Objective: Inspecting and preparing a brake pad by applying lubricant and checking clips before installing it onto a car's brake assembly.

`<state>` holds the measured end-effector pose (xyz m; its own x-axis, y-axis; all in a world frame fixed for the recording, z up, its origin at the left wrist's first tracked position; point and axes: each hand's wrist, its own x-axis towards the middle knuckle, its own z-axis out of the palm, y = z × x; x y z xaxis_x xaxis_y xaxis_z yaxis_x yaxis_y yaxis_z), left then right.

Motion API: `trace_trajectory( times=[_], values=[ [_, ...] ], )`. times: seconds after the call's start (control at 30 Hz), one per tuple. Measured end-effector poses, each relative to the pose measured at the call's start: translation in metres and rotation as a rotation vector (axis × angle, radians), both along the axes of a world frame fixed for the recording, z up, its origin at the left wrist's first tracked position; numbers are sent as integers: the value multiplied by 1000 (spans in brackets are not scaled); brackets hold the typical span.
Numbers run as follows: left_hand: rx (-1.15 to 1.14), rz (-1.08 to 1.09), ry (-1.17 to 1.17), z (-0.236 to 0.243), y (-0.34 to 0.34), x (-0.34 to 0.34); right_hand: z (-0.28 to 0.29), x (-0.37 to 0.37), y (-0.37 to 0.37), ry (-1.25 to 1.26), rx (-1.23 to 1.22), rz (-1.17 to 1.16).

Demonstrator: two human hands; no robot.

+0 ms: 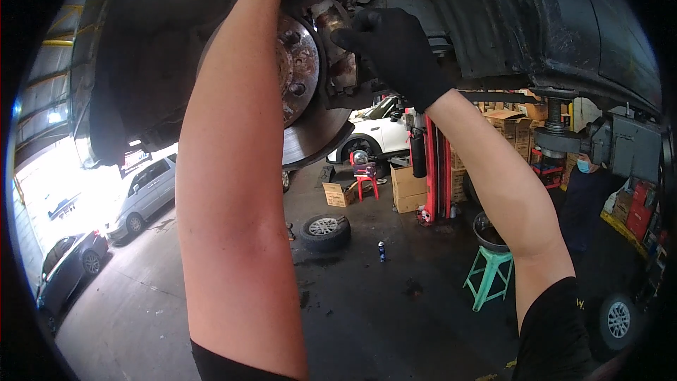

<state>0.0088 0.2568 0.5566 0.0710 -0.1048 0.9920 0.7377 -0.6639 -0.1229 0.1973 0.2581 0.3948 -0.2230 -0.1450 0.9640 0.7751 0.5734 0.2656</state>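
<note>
Overhead in the wheel well is a rusty wheel hub with studs and a brake disc (305, 142). A worn brake caliper (330, 21) straddles the disc's right side. My right hand (398, 53), in a black glove, is at the caliper's right side. Its fingers are curled and its thumb points at the caliper; whatever they hold is hidden. My left forearm (236, 141) stretches up across the disc, covering part of it. The left hand goes into the dark at the top edge, above the hub, and its fingers are hidden.
A raised car body (508, 21) hangs over me. Below are a loose wheel (325, 231), a spray can (382, 251), a green stool (488, 279) with a basin, and a red lift post (437, 169). Another person (589, 197) in dark clothes stands at the right.
</note>
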Motion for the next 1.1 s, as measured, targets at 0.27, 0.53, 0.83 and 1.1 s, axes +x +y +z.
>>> trace_trajectory(
  times=[0.27,0.53,0.83,1.1],
  values=[
    [12,3,2,6,7,-1,7,-5,3,-34,3,-68],
    [116,188,-39,5,1,3,17,10,21,-264,238,-261],
    [-2,70,-40,14,9,20,29,11,5,-224,18,-508],
    [71,135,28,12,8,4,46,-5,1,-46,-263,-529]
  ],
)
